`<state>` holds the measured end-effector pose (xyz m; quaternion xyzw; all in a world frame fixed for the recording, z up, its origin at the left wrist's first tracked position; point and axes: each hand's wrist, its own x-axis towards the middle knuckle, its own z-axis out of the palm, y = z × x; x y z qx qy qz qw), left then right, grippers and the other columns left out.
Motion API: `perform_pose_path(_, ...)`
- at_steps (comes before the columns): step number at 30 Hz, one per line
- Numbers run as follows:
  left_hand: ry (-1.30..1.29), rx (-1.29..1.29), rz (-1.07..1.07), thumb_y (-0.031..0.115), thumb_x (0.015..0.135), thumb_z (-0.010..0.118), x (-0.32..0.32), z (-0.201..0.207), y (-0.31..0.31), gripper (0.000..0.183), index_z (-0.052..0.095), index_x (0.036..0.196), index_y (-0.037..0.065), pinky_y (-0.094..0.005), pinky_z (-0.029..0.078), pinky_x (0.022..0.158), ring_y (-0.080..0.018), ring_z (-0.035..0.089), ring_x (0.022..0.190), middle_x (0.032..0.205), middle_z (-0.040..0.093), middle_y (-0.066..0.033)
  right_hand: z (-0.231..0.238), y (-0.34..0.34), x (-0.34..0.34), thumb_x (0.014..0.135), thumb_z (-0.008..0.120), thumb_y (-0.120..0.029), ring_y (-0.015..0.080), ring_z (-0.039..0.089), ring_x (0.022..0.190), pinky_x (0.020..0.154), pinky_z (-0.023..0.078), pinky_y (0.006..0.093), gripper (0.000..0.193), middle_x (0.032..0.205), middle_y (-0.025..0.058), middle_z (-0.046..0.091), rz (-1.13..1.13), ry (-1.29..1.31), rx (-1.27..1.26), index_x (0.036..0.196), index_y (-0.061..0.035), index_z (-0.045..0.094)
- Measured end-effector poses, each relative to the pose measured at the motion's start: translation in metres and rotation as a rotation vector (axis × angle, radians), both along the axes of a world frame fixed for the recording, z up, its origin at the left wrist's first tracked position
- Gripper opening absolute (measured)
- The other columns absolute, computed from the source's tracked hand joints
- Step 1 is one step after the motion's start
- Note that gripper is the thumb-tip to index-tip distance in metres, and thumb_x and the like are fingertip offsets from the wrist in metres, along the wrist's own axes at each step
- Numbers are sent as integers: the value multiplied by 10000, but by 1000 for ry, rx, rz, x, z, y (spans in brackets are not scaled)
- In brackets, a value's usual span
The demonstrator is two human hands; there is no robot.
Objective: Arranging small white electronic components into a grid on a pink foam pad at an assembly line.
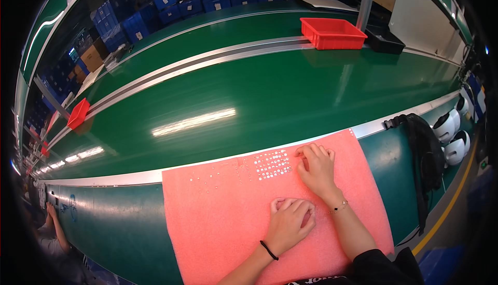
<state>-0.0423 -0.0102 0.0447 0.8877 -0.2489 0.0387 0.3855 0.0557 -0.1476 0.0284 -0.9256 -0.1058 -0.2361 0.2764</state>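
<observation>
A pink foam sheet (207, 217) lies on the near worktop under both hands. Small, shiny, whitish round pieces (272, 164) form close rows on its upper part. Further left, a few similar pieces (202, 179) are scattered more loosely. My right hand (317, 170) is just right of the rows, its fingers bent inward with the tips together. Lower and to the left, my left hand (290, 220) rests curled over the foam, below the rows. Anything inside either hand is hidden or too small to make out.
Beyond a metal rail runs a green conveyor belt (249, 98). A red bin (332, 33) and a black tray (385, 41) stand at its far side. A black bag (423, 160) hangs at the right, beside white rounded objects (452, 140). Another person's arm (58, 225) shows at far left.
</observation>
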Motion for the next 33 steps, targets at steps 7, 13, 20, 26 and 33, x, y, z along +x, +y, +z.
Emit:
perform_pose_path(7,5,1,-4,199,847,652,0,1,0,115,595,930,142,-432,306,959,-171,585,977,963,653,33,0,0,0,778,645,-81,200,547,845,822,333,406,152,861,0,572,-3,12,-3,916,-143,633)
perform_pose_path(13,3,-2,-8,205,853,653,0,1,0,114,595,927,141,-432,307,958,-171,585,977,958,652,31,0,0,0,779,645,-83,201,548,848,825,333,407,149,867,2,576,-1,14,1,915,-143,635)
perform_pose_path(20,1,4,-10,209,856,654,0,1,0,115,596,928,141,-436,305,960,-173,583,983,962,650,27,1,0,-1,781,645,-85,204,545,850,825,332,408,153,867,3,575,-1,18,-5,921,-144,633)
perform_pose_path(26,5,8,-13,213,859,654,0,1,1,114,597,925,141,-440,304,959,-175,581,986,965,649,27,1,1,0,765,631,-57,177,567,835,814,318,378,163,836,-11,584,-4,-21,-10,909,-133,641)
perform_pose_path(33,-5,-2,-13,207,851,664,0,1,0,110,597,910,143,-443,310,953,-173,583,983,964,651,31,1,0,0,767,635,-57,175,565,838,819,319,377,164,836,-14,583,-9,-19,-11,908,-140,640)
